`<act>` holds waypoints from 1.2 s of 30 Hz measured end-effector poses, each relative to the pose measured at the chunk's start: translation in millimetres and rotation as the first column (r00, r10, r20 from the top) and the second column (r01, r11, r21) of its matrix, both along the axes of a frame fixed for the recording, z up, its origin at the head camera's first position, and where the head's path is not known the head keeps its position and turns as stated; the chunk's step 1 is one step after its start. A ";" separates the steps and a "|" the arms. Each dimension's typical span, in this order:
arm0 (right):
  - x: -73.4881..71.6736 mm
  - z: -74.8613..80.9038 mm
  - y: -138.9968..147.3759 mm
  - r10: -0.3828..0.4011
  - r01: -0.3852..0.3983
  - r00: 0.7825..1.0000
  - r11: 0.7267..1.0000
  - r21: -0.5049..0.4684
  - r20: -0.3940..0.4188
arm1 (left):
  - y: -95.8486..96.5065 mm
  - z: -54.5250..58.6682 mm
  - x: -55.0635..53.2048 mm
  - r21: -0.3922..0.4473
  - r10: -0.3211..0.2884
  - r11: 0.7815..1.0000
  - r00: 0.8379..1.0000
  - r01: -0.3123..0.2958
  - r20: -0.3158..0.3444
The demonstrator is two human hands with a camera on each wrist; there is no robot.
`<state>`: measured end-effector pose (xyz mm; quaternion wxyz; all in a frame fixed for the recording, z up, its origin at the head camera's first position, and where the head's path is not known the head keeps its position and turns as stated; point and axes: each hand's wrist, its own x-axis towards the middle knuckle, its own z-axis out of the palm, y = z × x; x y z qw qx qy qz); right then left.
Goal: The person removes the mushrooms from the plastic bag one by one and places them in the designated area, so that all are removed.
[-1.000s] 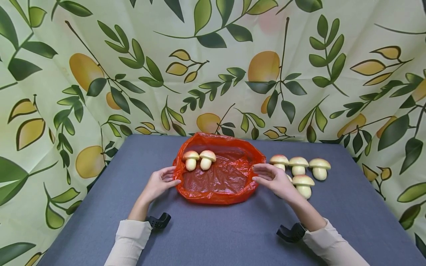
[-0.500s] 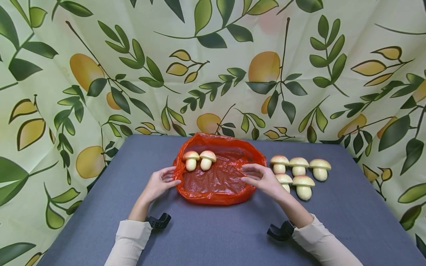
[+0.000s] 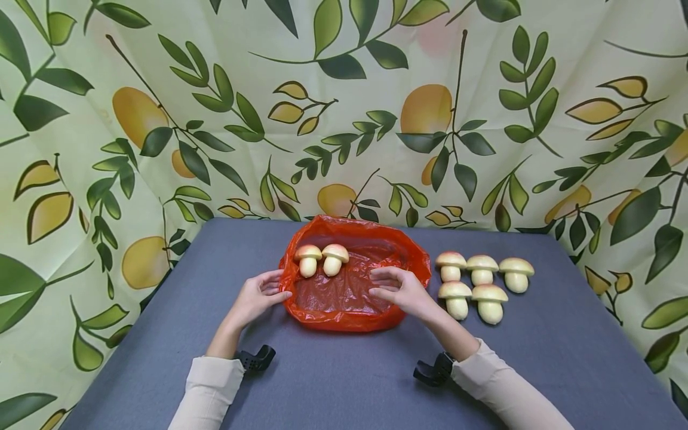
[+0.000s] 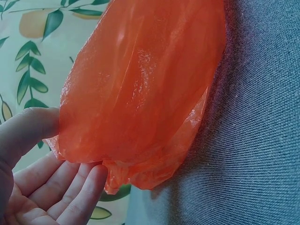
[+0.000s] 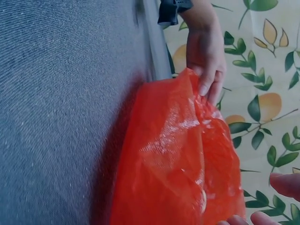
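Observation:
An open red plastic bag (image 3: pixel 344 322) lies at the middle of the table, with two toy mushrooms (image 3: pixel 334 259) in its left side. My left hand (image 3: pixel 257 297) holds the bag's left rim; in the left wrist view the thumb (image 4: pixel 30 126) lies at the bag's edge and the fingers are against its outside. Over the right part of the bag's opening is my right hand (image 3: pixel 405 291), its fingers extended with nothing between them. In the right wrist view only its fingertips (image 5: pixel 286 185) show, at the lower right corner.
To the right of the bag several more toy mushrooms (image 3: pixel 490 303) stand in two rows on the grey-blue table (image 3: pixel 344 382). A curtain (image 3: pixel 344 119) printed with leaves and fruit hangs behind the table and along its sides.
My right hand has moved left, from the bag's right rim to over its opening, uncovering the nearer mushrooms on the right. My left hand and the bag stay almost in place.

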<state>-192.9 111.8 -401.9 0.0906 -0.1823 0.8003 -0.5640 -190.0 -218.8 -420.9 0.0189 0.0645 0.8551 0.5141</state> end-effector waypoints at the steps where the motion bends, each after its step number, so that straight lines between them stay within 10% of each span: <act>1: -1.0 -0.9 -2.3 0.002 -0.002 1.000 1.000 -0.002 0.001 | -0.1 0.0 0.2 -0.003 -0.006 1.000 1.000 0.006 -0.006; 24: -26.5 -6.2 -49.3 -0.146 0.153 0.973 0.988 -0.026 0.178 | -1.7 -0.9 -1.5 0.014 -0.006 1.000 1.000 0.006 0.004; 36: -41.6 -15.0 -64.2 -0.286 0.286 0.948 0.958 0.025 0.140 | -1.1 -1.9 -1.6 0.005 -0.004 1.000 1.000 0.004 0.005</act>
